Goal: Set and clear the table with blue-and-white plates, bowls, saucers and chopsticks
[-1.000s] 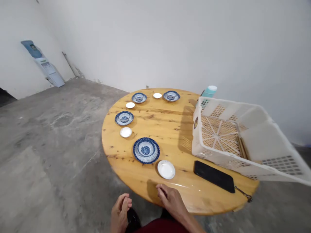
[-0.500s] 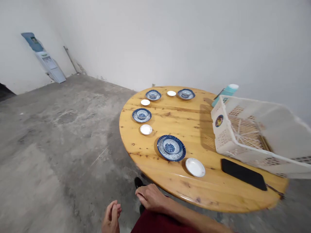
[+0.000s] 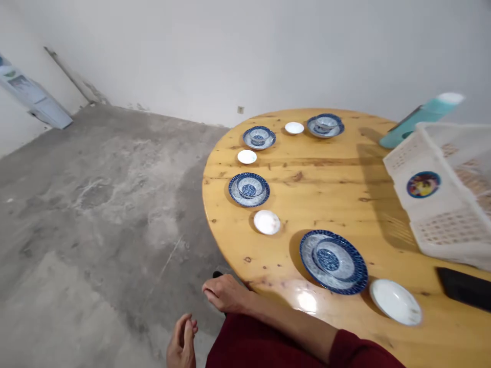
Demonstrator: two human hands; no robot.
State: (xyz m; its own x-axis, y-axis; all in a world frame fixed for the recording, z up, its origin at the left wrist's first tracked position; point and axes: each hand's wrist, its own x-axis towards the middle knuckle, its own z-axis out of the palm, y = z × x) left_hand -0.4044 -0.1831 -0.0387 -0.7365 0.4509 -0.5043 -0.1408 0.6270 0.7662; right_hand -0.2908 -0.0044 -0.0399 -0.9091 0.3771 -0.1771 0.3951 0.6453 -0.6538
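My right hand (image 3: 226,292) rests at the near left edge of the round wooden table (image 3: 330,204), fingers curled loosely, holding nothing I can see. My left hand (image 3: 182,343) hangs below the table edge over the floor, fingers pressed together, and looks empty. Closest to my right hand is a blue-patterned plate with a bowl on it (image 3: 332,260), with a small white dish (image 3: 395,301) to its right. Farther along the left rim sit another white dish (image 3: 267,222) and a second blue plate and bowl (image 3: 249,188).
Two more blue plate-and-bowl sets (image 3: 259,137) (image 3: 325,125) and white dishes (image 3: 247,156) (image 3: 294,128) line the far rim. A white plastic crate (image 3: 437,204) fills the right side, a teal bottle (image 3: 418,118) behind it, a black flat object (image 3: 464,289) in front. Bare concrete floor lies left.
The view has swung left and closer to the table's left rim. My right hand slid off the tabletop to its near left edge; my left hand dropped lower.
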